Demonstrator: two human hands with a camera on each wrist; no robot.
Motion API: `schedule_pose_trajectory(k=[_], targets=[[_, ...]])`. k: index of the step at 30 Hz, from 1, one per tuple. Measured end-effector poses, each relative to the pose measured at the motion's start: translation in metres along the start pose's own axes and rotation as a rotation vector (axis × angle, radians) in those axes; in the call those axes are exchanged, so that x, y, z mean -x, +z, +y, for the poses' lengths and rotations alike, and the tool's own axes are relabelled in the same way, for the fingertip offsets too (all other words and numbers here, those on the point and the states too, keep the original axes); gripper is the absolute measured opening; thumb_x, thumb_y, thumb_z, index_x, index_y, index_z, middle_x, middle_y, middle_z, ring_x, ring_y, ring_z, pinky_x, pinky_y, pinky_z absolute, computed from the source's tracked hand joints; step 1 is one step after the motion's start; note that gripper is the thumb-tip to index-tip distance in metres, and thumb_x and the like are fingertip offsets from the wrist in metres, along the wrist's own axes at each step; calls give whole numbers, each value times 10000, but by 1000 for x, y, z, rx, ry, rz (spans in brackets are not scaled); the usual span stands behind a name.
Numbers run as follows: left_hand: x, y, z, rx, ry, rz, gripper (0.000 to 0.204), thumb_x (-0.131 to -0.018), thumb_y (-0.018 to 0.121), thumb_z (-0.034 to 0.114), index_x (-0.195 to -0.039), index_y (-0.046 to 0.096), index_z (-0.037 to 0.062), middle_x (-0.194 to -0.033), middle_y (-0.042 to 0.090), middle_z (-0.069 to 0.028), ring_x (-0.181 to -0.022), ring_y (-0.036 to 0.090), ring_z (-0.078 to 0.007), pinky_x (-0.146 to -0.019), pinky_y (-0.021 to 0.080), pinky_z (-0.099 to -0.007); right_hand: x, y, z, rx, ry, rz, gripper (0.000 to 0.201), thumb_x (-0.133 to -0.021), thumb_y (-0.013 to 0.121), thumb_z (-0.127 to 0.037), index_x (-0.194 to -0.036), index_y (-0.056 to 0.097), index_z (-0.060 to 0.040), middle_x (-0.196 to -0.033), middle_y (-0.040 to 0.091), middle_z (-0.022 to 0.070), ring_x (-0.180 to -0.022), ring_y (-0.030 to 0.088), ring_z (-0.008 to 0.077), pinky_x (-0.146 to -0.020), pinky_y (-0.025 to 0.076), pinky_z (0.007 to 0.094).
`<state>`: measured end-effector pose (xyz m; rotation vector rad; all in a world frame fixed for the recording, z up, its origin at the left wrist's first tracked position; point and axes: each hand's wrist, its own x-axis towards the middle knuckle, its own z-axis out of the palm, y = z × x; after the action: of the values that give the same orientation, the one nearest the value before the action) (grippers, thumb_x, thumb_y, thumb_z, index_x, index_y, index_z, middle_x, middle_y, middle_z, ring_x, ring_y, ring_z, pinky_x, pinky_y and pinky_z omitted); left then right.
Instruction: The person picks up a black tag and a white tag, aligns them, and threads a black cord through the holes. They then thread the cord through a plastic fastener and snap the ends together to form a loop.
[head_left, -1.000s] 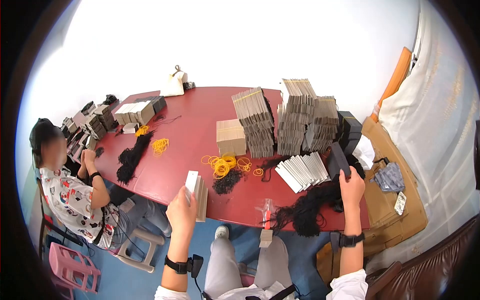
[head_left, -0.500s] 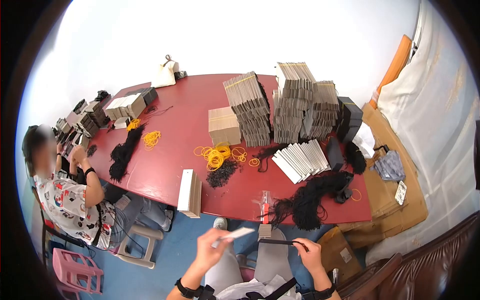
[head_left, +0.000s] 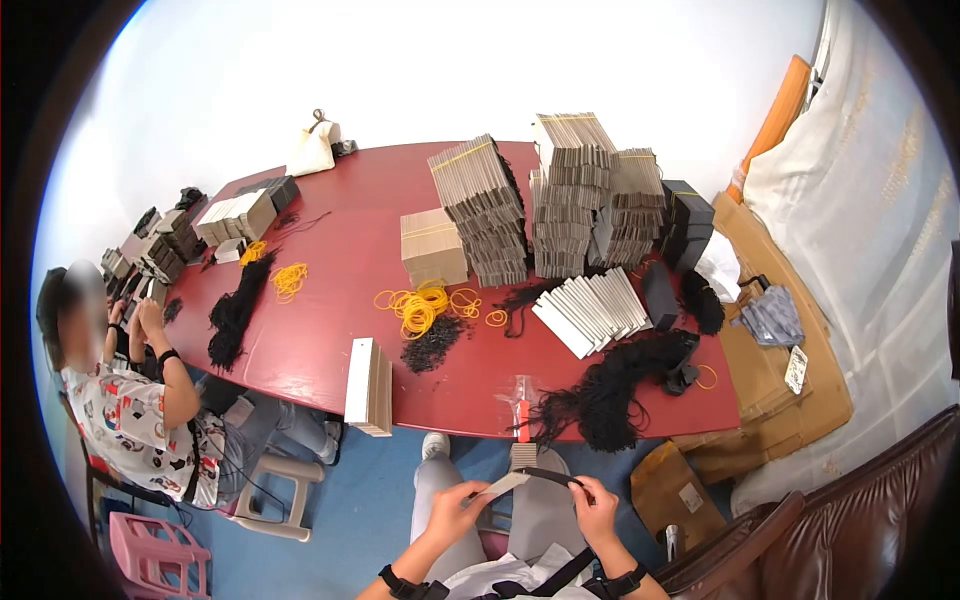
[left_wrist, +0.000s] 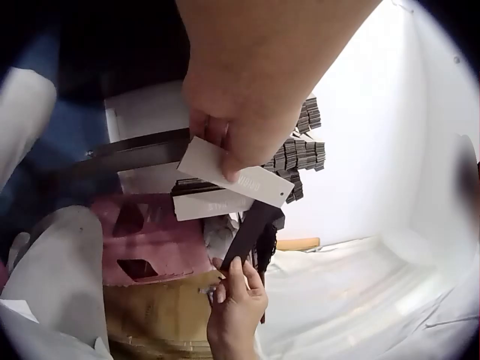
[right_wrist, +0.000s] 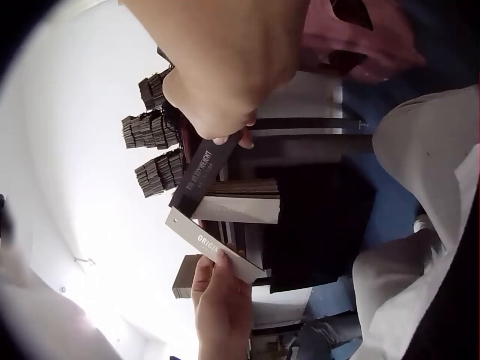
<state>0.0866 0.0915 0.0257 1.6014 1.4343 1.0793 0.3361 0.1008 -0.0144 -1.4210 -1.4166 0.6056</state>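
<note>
Both hands are over my lap, below the red table's (head_left: 330, 340) near edge. My left hand (head_left: 474, 496) pinches a pale grey printed card (head_left: 503, 485) by one end. My right hand (head_left: 579, 489) pinches a flat black printed sleeve (head_left: 547, 475), and its free end meets the card's end. In the left wrist view the left hand's fingers (left_wrist: 225, 146) grip the card (left_wrist: 238, 178), with the black sleeve (left_wrist: 251, 227) running down to the right hand (left_wrist: 236, 296). In the right wrist view the right hand (right_wrist: 225, 112) holds the sleeve (right_wrist: 206, 169) against the card (right_wrist: 215, 247).
On the table lie tall stacks of grey cards (head_left: 560, 195), a fanned row of cards (head_left: 592, 312), yellow rubber bands (head_left: 420, 308), black cord bundles (head_left: 610, 395) and a card stack (head_left: 368, 385) at the near edge. Another person (head_left: 130, 400) sits at the left. Cardboard (head_left: 770, 380) lies at the right.
A second ago my left hand was at the edge card stack and my right at the black pieces on the table. Both drew back to my lap, and card and sleeve now meet.
</note>
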Motion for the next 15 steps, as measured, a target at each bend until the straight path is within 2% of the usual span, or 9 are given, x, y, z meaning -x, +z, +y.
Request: schedule_pose_trajectory(k=[2,5,7,8,10,11,13,14,15], targets=[[-1,9,-12,44,-34,4,151,-818,716,59,-960,695,10,-817,703,-109,-717,661,-142,-659,513,-270,2,5,6,-16,29,-13,95,-836,699,-74,-896,663,-9,-660,639,99,-546,601,125,-505,451,259],[-3,25,-22,152,-126,-18,156,-826,716,73,-965,696,5,-801,708,-89,-705,649,-111,-664,510,-250,4,9,10,-62,10,-34,97,-852,684,-49,-916,658,18,-614,608,20,-514,508,54,-476,401,216],[-4,36,-25,231,-162,-2,158,-827,721,82,-961,698,2,-793,706,-78,-707,643,-99,-663,508,-242,7,9,11,-187,256,-211,121,-835,698,-84,-918,660,-5,-739,667,104,-589,620,138,-513,463,260],[-5,41,-27,311,-198,14,161,-828,725,90,-958,699,-2,-784,705,-68,-709,636,-88,-662,506,-235,4,9,7,-186,258,-209,121,-835,698,-84,-918,660,-5,-739,667,104,-589,620,138,-513,463,260],[-7,51,-39,315,-189,29,156,-827,730,101,-938,695,-3,-775,698,-60,-712,630,-83,-661,504,-230,-3,11,-2,6,-58,-145,153,-823,704,-97,-949,655,-25,-884,679,105,-682,646,190,-561,493,279],[-9,53,-40,319,-179,45,155,-827,736,112,-918,690,-5,-765,692,-52,-715,623,-78,-659,502,-225,-6,11,-10,6,-57,-145,153,-823,704,-97,-949,655,-25,-884,679,105,-682,646,190,-561,493,279],[-10,59,-42,306,-197,81,156,-823,741,116,-889,671,-8,-763,688,-48,-714,619,-75,-657,503,-228,-12,12,-26,124,-122,35,209,-795,724,-102,-980,644,-47,-946,658,99,-757,647,249,-615,513,311],[-11,60,-41,293,-216,116,165,-820,746,120,-860,652,-11,-761,684,-44,-714,614,-71,-655,505,-231,-17,12,-34,123,-123,36,209,-795,724,-102,-980,644,-47,-946,658,99,-757,647,249,-615,513,311],[-11,60,-41,292,-217,116,165,-820,746,120,-860,652,-11,-761,684,-44,-714,614,-71,-655,505,-231,-22,11,-42,116,-235,-1,241,-776,740,-104,-987,636,-52,-905,647,91,-752,643,263,-625,516,322]])
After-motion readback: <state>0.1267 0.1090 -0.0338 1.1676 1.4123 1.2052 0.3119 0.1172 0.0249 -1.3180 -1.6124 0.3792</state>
